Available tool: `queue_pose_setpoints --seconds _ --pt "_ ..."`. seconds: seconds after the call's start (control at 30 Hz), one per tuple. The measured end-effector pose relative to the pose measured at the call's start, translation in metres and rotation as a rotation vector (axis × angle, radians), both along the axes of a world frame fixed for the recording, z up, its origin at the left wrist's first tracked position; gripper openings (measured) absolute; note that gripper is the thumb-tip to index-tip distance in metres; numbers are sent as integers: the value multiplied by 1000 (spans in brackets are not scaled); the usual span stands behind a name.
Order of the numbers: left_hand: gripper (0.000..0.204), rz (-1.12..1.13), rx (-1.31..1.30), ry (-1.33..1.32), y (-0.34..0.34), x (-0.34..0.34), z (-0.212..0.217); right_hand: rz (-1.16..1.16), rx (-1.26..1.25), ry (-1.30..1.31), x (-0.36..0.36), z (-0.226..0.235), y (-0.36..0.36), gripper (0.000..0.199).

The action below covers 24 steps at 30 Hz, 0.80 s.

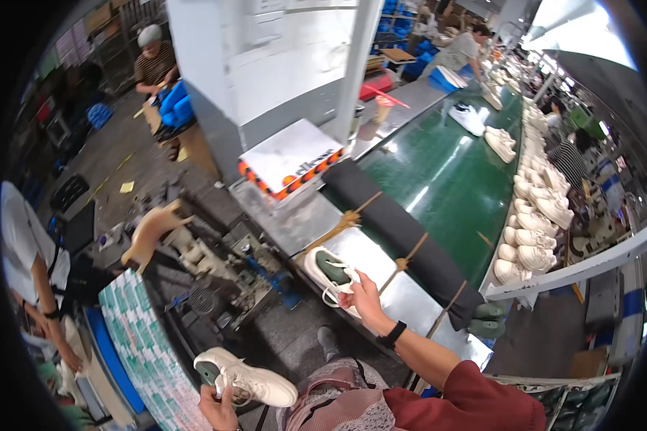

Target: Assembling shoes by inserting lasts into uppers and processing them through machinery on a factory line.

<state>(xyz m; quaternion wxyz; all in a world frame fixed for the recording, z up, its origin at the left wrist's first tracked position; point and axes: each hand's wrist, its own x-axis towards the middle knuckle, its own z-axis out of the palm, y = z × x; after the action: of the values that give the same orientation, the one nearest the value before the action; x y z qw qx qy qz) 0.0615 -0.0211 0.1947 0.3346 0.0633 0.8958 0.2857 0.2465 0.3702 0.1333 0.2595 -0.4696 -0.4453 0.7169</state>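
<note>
My left hand (219,411) is closed on a cream sneaker (269,384), gripping it around the tongue and laces. That shoe hangs low in front of my lap, and green shows inside its opening. With my right hand (365,300) I pinch the laces and tongue area of a second cream sneaker (312,267), green inside too. This one is at the bare metal ledge (345,243) beside the conveyor; whether it rests there I cannot tell. A loop of lace dangles by my right fingers.
Past the ledge lies a black padded roll (395,230) tied with cord, then a green conveyor belt (431,183). Rows of cream shoes (532,237) line its far side. A white-topped box (295,154) sits by the pillar. Machinery (212,294) and a patterned stack (140,337) stand left. Several people work nearby.
</note>
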Motion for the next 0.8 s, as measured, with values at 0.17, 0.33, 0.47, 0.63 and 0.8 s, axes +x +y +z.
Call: queue_pose_setpoints --seconds 0.17,0.33,0.47,0.63,0.8 --pt "29 -86 552 416 122 36 57 -71 56 1 32 -20 31 59" --pt "31 -227 895 281 177 33 59 272 -442 540 -15 33 -38 72" --pt "28 83 1086 -114 159 13 4 548 -632 575 -57 55 -45 66" --pt "31 192 1144 -184 153 -46 -32 585 247 294 -140 91 -58 73" --pt "30 220 1180 -80 159 -95 -107 607 1325 -99 -209 63 -55 86"
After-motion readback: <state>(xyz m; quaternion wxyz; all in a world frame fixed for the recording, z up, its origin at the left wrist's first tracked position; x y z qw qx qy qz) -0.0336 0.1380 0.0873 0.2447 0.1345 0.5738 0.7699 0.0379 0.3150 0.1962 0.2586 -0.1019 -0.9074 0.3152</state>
